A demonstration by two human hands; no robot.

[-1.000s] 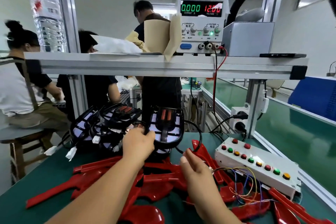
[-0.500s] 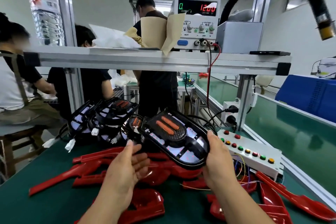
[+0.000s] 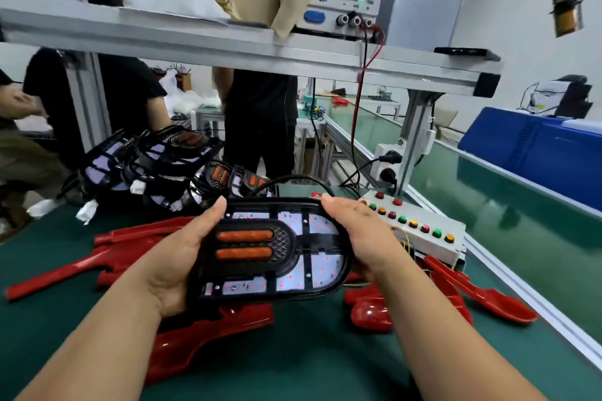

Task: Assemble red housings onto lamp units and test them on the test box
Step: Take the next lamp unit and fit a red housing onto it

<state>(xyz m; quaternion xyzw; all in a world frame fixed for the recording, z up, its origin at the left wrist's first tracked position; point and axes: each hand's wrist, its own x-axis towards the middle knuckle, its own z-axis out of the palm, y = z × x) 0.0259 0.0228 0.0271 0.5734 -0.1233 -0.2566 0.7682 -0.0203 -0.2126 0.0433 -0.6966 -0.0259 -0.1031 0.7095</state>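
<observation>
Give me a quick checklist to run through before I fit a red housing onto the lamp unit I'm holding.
1. Grip on lamp unit: ok, left hand and right hand hold its two ends.
2. Unit's face bare: ok, no housing on it.
3. Red housing at hand: ok, one lies on the mat just below the unit.
4. Cable free: cannot tell, it loops behind the unit and its end is hidden.
5. Test box reachable: ok, beside the right hand, buttons uncovered.
6. Power supply reading: cannot tell, display cut off.
</observation>
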